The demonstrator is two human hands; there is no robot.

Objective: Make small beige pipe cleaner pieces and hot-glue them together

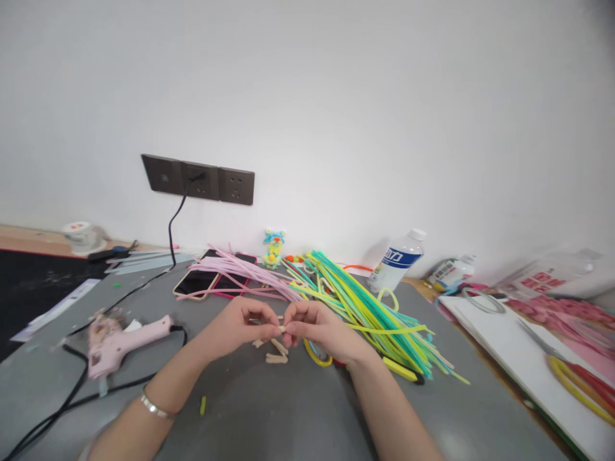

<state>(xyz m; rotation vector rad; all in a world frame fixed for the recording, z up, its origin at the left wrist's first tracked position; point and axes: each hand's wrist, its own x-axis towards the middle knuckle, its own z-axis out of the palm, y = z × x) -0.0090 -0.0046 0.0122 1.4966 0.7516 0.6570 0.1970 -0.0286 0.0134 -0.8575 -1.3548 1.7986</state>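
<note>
My left hand (240, 328) and my right hand (319, 328) meet above the middle of the grey table. Between their fingertips they pinch a short beige pipe cleaner piece (282, 328), mostly covered by the fingers. Several more beige bent pieces (277, 358) lie on the table just beneath. Close to my right hand, a yellow pipe cleaner loop (319, 360) rests partly behind the wrist. A large bundle of green and yellow pipe cleaners (369, 307) spreads out to the right, and pink pipe cleaners (245, 270) lie behind my left hand.
A pink glue gun (127, 344) with a black cord lies left, plugged into the wall socket (202, 180). Phones (196, 282) sit under the pink stems. A small figure (273, 248) and a bottle (398, 261) stand by the wall. Scissors (579, 378) lie right, on white paper (509, 339).
</note>
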